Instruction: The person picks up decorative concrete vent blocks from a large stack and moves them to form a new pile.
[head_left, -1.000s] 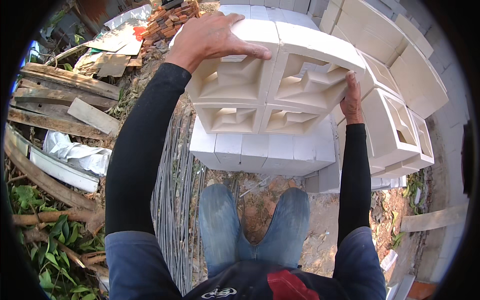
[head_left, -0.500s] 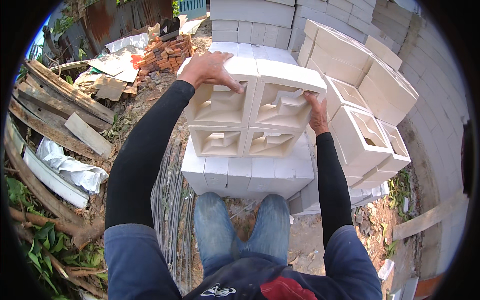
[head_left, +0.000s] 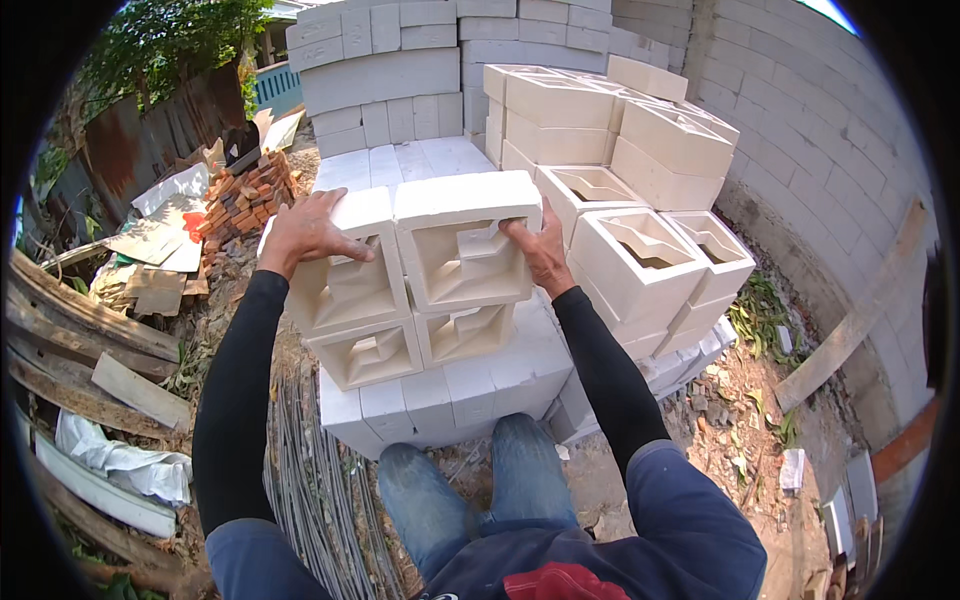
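Head view: left hand pinches upper-left breeze block, right hand pinches upper-right breeze block; uneven pressure could topple either.

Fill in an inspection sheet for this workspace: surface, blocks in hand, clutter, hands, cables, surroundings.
Surface: platform of white blocks, seams showing along its top.
Blocks in hand: upper left hollow block and upper right hollow block, above lower left hollow block and lower right hollow block; openings face the person.
Clutter: metal rods, planks, crumpled white sheeting, brick pile.
Hands: left hand on upper left hollow block, right hand on upper right hollow block's right side.
Cables: nothing seen.
Surroundings: grey block wall and stacked hollow blocks to the right; rusty metal sheets far left.
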